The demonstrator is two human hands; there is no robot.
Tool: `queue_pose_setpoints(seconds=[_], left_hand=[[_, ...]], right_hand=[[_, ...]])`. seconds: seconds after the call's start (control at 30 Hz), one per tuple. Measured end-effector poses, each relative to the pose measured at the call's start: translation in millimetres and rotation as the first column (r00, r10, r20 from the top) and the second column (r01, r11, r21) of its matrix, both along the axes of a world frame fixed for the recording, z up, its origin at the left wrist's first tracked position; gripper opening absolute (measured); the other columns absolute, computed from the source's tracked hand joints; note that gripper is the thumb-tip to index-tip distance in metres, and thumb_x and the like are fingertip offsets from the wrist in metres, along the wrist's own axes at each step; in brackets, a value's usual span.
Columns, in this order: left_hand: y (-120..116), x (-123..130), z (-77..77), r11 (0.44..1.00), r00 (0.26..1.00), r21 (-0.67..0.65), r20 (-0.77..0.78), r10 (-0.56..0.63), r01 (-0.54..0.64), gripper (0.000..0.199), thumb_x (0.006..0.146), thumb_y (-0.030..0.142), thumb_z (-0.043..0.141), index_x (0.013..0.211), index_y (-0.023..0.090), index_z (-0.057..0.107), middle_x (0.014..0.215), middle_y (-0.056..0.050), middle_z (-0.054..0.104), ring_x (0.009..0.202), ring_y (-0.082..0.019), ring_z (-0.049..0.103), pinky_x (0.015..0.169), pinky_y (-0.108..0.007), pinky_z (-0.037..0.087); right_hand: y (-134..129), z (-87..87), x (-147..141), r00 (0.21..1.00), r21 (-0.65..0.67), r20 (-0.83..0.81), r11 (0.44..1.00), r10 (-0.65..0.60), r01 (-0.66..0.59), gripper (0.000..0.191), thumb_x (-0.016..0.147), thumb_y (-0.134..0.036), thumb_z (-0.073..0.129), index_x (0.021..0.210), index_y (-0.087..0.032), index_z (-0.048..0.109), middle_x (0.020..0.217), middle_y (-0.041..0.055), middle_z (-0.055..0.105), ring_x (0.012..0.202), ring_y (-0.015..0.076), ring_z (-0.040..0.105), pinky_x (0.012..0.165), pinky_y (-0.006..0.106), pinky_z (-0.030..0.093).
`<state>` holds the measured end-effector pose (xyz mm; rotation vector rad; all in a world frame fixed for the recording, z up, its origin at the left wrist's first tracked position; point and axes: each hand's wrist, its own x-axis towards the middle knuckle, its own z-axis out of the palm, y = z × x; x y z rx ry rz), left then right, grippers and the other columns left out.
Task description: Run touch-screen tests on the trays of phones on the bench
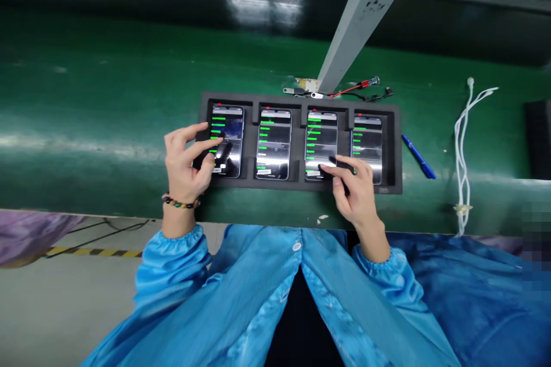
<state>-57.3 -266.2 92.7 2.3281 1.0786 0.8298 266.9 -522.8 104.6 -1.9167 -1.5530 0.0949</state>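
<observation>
Several smartphones lie face up in the compartments of a black foam tray, their screens lit with rows of green text. Over the leftmost phone reaches my left hand, fingers spread and the index fingertip at its screen. My right hand has its fingers apart, with one fingertip at the lower part of the third phone. It partly covers the rightmost phone. Between the hands sits the second phone, untouched. Whether the fingertips press the glass or hover cannot be made out.
Behind the tray, a grey post rises from the green bench, with a red cable and dark connectors at its foot. A blue pen and a bundled white cable lie to the right. Blue clothing shows at the lower right.
</observation>
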Motion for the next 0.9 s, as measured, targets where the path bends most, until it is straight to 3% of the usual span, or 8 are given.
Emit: queue_pose_setpoints(seconds=[0.2,0.33,0.43,0.67,0.8,0.9], left_hand=[[3.7,0.0,-7.5,0.998,0.993,-0.017,0.098,0.058,-0.057,0.035,0.103,0.052,0.063,0.122,0.03,0.083,0.151,-0.007,0.069,0.145,-0.035,0.06,0.126,-0.059,0.048],[13.9,-4.2,-24.4,0.976,0.955,-0.213,0.28,0.098,-0.038,0.05,0.106,0.056,0.063,0.148,0.031,0.07,0.157,-0.008,0.067,0.148,-0.031,0.062,0.127,-0.053,0.05],[19.5,-9.5,-32.9,0.944,0.949,-0.327,0.307,0.07,0.037,0.063,0.104,0.06,0.067,0.159,0.03,0.06,0.162,-0.01,0.063,0.152,-0.031,0.06,0.131,-0.05,0.047],[17.8,-19.6,-29.6,0.944,0.988,-0.314,0.149,-0.05,0.096,0.087,0.094,0.06,0.081,0.168,0.03,0.047,0.173,-0.013,0.05,0.162,-0.035,0.047,0.136,-0.055,0.039],[17.9,-18.5,-25.0,0.938,0.988,-0.336,0.148,-0.036,0.085,0.084,0.096,0.057,0.079,0.168,0.029,0.048,0.172,-0.014,0.051,0.162,-0.033,0.047,0.137,-0.055,0.037],[18.8,-15.3,-18.1,0.937,0.987,-0.344,0.159,-0.007,0.062,0.068,0.1,0.056,0.073,0.16,0.029,0.057,0.168,-0.012,0.056,0.16,-0.032,0.051,0.137,-0.054,0.037]], right_hand=[[38.2,3.5,-28.1,0.991,0.019,-0.008,0.991,0.13,-0.13,0.035,0.107,-0.019,0.051,0.132,-0.028,0.073,0.128,0.0075,0.081,0.136,0.0289,0.069,0.117,0.055,0.049],[70.5,4.5,-52.2,0.962,-0.043,-0.013,0.961,0.272,-0.272,0.036,0.108,-0.019,0.052,0.14,-0.025,0.067,0.114,0.0051,0.085,0.148,0.0291,0.061,0.126,0.055,0.041],[76.1,6.9,-53.3,0.962,-0.034,-0.024,0.962,0.271,-0.271,0.036,0.109,-0.019,0.052,0.141,-0.026,0.066,0.123,0.004,0.084,0.15,0.0287,0.06,0.128,0.055,0.037],[42.9,12.9,-3.2,0.997,0.05,-0.079,0.999,-0.009,0.013,0.034,0.111,-0.028,0.049,0.134,-0.03,0.074,0.134,0.0076,0.08,0.143,0.0328,0.065,0.123,0.06,0.041],[17.7,10.8,34.7,0.968,0.098,-0.112,0.967,-0.225,0.236,0.036,0.113,-0.033,0.046,0.133,-0.028,0.077,0.134,0.0093,0.08,0.142,0.0353,0.065,0.125,0.066,0.041],[0.3,4.8,60.1,0.938,0.127,-0.135,0.934,-0.318,0.335,0.037,0.114,-0.037,0.046,0.135,-0.029,0.075,0.136,0.0082,0.079,0.144,0.0345,0.064,0.125,0.066,0.044]])
